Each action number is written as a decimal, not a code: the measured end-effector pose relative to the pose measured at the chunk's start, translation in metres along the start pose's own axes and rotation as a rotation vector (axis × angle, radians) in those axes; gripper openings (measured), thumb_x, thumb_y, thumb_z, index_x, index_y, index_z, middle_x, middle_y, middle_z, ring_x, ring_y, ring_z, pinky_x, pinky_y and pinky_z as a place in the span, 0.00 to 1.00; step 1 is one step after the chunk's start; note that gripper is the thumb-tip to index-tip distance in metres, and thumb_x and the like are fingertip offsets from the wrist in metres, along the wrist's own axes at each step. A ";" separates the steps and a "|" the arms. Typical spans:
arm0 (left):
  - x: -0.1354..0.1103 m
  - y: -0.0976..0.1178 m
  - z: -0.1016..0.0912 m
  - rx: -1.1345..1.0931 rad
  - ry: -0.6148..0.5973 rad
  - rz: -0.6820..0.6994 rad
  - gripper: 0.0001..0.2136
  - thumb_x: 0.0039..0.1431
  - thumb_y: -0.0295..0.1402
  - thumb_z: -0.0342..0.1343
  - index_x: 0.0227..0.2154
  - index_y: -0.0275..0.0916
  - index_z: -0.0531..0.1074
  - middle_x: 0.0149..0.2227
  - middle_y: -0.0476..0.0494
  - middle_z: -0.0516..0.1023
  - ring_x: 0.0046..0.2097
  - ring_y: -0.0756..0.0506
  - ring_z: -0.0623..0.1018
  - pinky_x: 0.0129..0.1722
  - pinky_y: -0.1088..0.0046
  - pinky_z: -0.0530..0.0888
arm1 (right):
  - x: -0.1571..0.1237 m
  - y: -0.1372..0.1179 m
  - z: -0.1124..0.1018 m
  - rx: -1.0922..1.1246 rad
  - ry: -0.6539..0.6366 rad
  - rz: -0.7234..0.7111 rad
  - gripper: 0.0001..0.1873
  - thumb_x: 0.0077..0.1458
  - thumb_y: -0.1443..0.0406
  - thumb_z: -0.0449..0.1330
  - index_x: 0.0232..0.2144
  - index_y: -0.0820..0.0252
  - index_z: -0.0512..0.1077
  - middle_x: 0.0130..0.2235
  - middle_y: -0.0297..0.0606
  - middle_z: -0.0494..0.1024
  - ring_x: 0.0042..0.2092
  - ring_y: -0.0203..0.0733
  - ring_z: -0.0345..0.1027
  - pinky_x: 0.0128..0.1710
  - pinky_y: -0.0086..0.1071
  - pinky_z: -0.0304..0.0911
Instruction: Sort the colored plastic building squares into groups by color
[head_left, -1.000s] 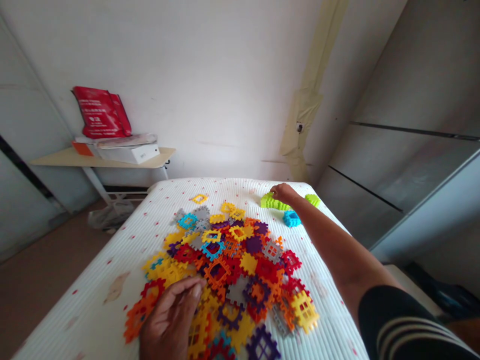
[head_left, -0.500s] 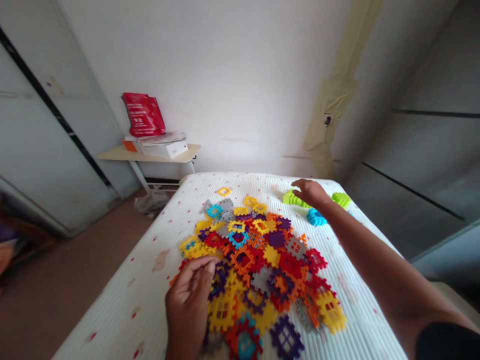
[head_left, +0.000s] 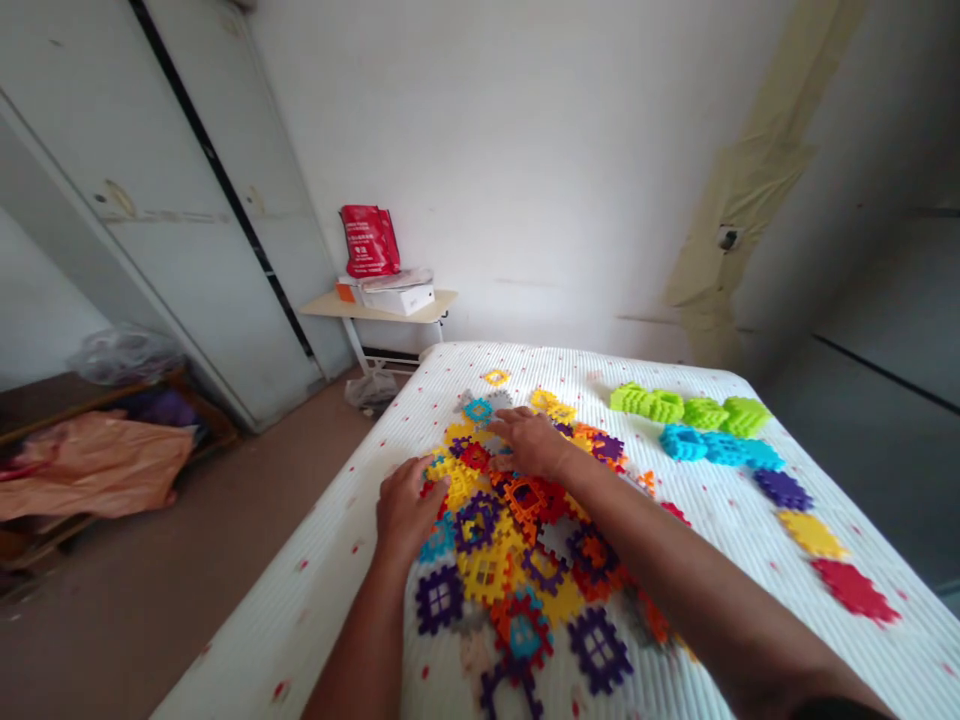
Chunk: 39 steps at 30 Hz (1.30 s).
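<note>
2 touching: left hand | right hand | plastic waffle blocks

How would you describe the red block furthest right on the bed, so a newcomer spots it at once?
On the white ribbed bed, right of the heap of coloured waffle blocks, a line of pieces runs toward the near corner. Last in it lies a flat red waffle block, just past a yellow one, the only red piece in that line.
</note>
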<state>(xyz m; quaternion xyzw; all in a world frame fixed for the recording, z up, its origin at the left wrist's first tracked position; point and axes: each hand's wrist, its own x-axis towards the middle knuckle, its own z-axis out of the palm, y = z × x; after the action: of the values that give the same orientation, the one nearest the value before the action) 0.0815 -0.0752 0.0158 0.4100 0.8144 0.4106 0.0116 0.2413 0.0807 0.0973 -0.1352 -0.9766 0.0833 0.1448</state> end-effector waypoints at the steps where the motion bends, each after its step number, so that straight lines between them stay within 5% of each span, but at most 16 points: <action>1: -0.001 0.001 0.003 0.028 -0.019 -0.015 0.18 0.47 0.41 0.56 0.41 0.42 0.74 0.48 0.39 0.74 0.51 0.36 0.70 0.53 0.57 0.63 | 0.005 -0.005 0.003 -0.009 -0.020 0.018 0.18 0.52 0.56 0.59 0.45 0.54 0.71 0.45 0.42 0.74 0.44 0.46 0.67 0.44 0.39 0.62; 5: -0.002 0.002 0.010 0.114 -0.056 -0.047 0.20 0.46 0.40 0.56 0.43 0.41 0.74 0.53 0.38 0.70 0.54 0.34 0.68 0.54 0.55 0.61 | 0.000 -0.014 0.006 -0.072 -0.172 0.112 0.19 0.52 0.52 0.58 0.43 0.56 0.71 0.41 0.45 0.76 0.39 0.48 0.69 0.39 0.41 0.63; 9: 0.002 -0.003 0.014 0.072 -0.049 -0.016 0.17 0.47 0.36 0.53 0.42 0.40 0.74 0.51 0.39 0.72 0.53 0.38 0.69 0.55 0.60 0.62 | -0.036 -0.014 -0.002 -0.155 -0.302 0.187 0.20 0.54 0.51 0.55 0.43 0.57 0.71 0.44 0.47 0.74 0.45 0.52 0.67 0.43 0.43 0.60; 17: 0.007 -0.009 0.017 -0.067 0.007 0.017 0.13 0.49 0.36 0.49 0.36 0.40 0.75 0.42 0.41 0.77 0.47 0.42 0.73 0.51 0.64 0.66 | -0.127 -0.023 -0.011 -0.068 -0.147 0.206 0.22 0.54 0.53 0.56 0.49 0.57 0.68 0.50 0.45 0.71 0.51 0.51 0.61 0.51 0.45 0.54; 23: 0.007 -0.005 0.015 -0.183 0.045 -0.040 0.15 0.48 0.41 0.51 0.35 0.39 0.75 0.40 0.41 0.78 0.42 0.42 0.75 0.47 0.66 0.69 | -0.169 -0.035 -0.014 0.029 -0.049 0.156 0.21 0.56 0.52 0.54 0.46 0.56 0.70 0.49 0.44 0.72 0.50 0.50 0.63 0.50 0.45 0.55; 28: 0.010 -0.005 0.017 -0.301 0.056 -0.111 0.16 0.47 0.43 0.51 0.35 0.39 0.75 0.38 0.41 0.78 0.39 0.43 0.76 0.44 0.67 0.70 | -0.195 -0.021 -0.007 0.113 0.204 0.110 0.16 0.58 0.56 0.53 0.40 0.58 0.73 0.46 0.45 0.74 0.48 0.47 0.66 0.48 0.43 0.60; 34: 0.016 -0.014 0.021 -0.432 0.084 -0.197 0.16 0.47 0.42 0.52 0.36 0.39 0.75 0.33 0.43 0.78 0.35 0.44 0.77 0.39 0.69 0.72 | -0.234 0.043 0.007 0.187 0.615 0.530 0.19 0.55 0.52 0.52 0.37 0.59 0.74 0.41 0.45 0.77 0.42 0.47 0.71 0.44 0.41 0.65; 39: 0.018 -0.018 0.020 -0.550 0.093 -0.221 0.16 0.45 0.42 0.54 0.34 0.38 0.75 0.32 0.43 0.78 0.35 0.45 0.77 0.38 0.69 0.72 | -0.246 0.068 0.008 0.340 0.728 0.882 0.27 0.49 0.46 0.52 0.36 0.62 0.74 0.37 0.45 0.78 0.33 0.45 0.71 0.33 0.36 0.66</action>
<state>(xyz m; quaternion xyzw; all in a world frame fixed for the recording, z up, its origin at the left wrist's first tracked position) 0.0647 -0.0557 -0.0046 0.2809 0.7121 0.6302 0.1294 0.4816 0.0735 0.0118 -0.5229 -0.6890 0.2388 0.4415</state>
